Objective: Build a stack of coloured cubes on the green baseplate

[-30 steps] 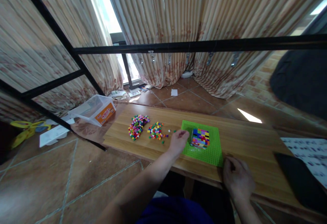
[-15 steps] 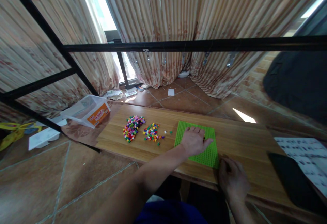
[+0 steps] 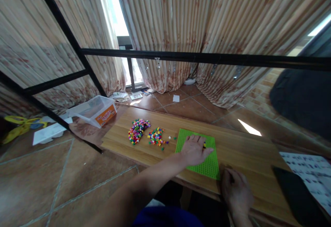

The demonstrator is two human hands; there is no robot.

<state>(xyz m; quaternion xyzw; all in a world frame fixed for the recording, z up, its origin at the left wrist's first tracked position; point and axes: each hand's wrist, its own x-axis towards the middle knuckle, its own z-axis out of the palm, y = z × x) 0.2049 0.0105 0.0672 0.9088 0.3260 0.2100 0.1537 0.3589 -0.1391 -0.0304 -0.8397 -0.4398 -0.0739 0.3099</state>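
The right hand (image 3: 236,192) rests at the near edge of the surface (image 3: 243,147), fingers curled; whether they grip anything cannot be told. The left hand (image 3: 193,150), fingers extended and thumb apart, covers most of a brick block (image 3: 204,145) on the green baseplate (image 3: 204,170). Farther off stands a clear bin (image 3: 85,109), contents indistinct.

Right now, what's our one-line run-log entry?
left hand: covering most of multicoloured brick block on green studded baseplate | right hand: loosely curled, beside baseplate

The baseplate (image 3: 208,167) before me is studded plastic; my loose bricks (image 3: 156,136) look plastic too; my table (image 3: 245,154) is smooth, softly shining wood; the box (image 3: 90,118), clear plastic; the curtains (image 3: 165,16), pleated cloth.
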